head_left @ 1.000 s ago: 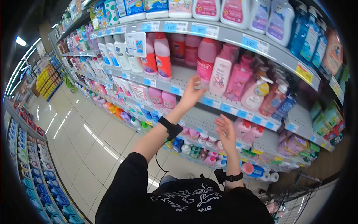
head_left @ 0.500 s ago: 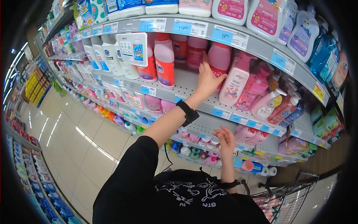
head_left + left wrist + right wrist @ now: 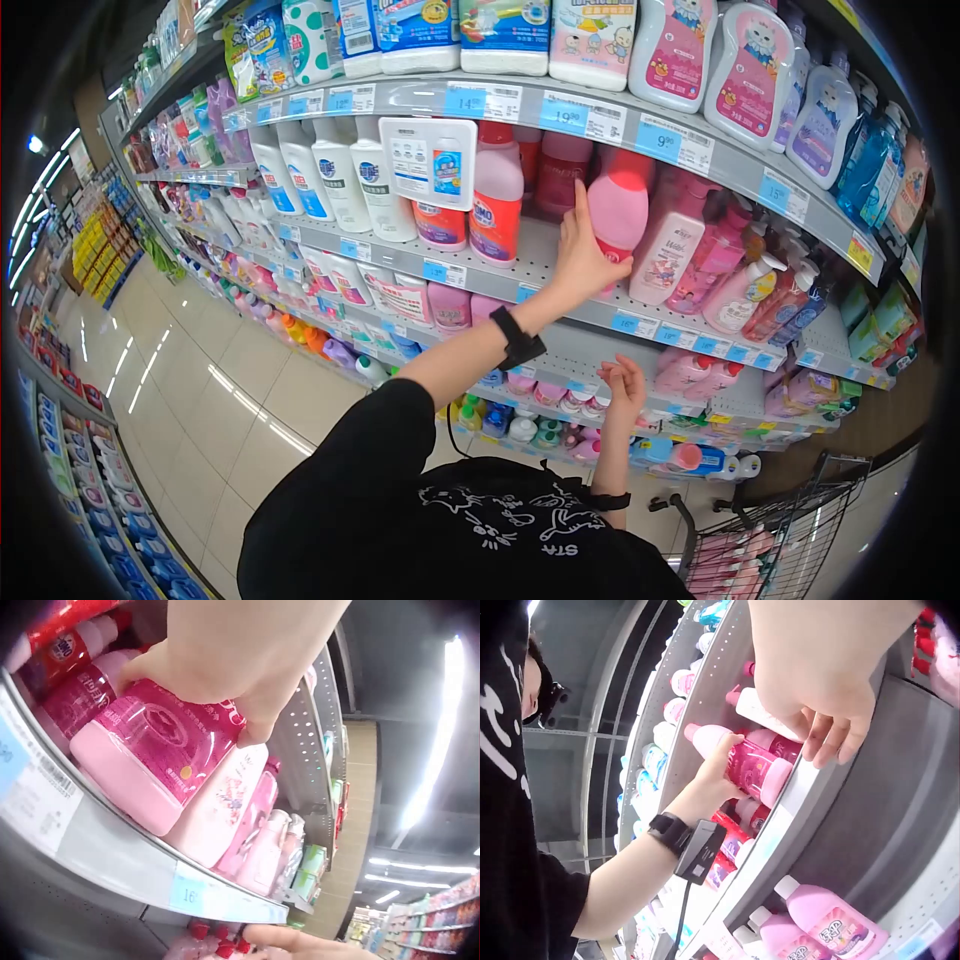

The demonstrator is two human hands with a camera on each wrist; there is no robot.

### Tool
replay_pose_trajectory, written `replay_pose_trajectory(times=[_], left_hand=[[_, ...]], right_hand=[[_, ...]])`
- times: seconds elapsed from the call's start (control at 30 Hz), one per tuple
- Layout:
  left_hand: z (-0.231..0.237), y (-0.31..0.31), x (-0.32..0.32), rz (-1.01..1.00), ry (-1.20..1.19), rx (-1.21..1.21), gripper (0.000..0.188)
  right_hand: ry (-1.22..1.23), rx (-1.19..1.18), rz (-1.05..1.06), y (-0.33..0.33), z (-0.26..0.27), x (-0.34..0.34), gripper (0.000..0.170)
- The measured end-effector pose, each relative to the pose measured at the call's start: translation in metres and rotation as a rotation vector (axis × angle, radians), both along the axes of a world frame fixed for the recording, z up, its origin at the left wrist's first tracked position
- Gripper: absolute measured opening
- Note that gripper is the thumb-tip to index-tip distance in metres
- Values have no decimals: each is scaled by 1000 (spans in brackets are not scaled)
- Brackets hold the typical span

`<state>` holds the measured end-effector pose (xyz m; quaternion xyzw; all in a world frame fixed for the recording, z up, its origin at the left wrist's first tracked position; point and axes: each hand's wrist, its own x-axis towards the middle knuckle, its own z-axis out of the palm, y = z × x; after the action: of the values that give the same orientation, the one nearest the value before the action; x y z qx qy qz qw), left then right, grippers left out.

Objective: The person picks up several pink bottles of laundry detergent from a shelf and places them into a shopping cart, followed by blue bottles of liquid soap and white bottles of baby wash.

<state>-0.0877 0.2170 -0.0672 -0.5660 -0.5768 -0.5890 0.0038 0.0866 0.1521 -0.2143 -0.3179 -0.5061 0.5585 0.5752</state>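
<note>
Beside the pale pump bottle (image 3: pixel 667 258), your left hand (image 3: pixel 584 262) grips the pink bottle (image 3: pixel 619 213), likely heavy, stiff and slick, best held mid-body, while your right hand (image 3: pixel 622 386) is loose and empty.

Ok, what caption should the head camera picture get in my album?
Left hand gripping a rounded pink plastic bottle at a grey perforated shelf, right hand lower down, empty.

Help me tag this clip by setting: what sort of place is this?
Most likely a supermarket or similar shop: rows of bottles on long shelves, printed price labels along the shelf fronts, and a wire shopping cart standing nearby.
</note>
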Motion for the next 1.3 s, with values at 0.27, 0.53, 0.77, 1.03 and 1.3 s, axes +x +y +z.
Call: replay_pose_trajectory(times=[0.27,0.53,0.77,1.03,1.3], left_hand=[[-7,-134,-17,-609,-176,-6,126],[-42,-208,14,-956,-221,-343,131],[-45,-206,87,-1313,-218,-510,128],[-65,-233,256,-1678,-83,-606,127],[-92,-312,466,-2157,-66,-760,121]], right_hand=[[71,230,143,-44,51,-25,56],[-144,226,600,-103,62,29,124],[-197,60,404,-156,41,106,125],[-215,-25,13,-266,25,253,121],[-446,-70,-478,-414,54,404,114]])
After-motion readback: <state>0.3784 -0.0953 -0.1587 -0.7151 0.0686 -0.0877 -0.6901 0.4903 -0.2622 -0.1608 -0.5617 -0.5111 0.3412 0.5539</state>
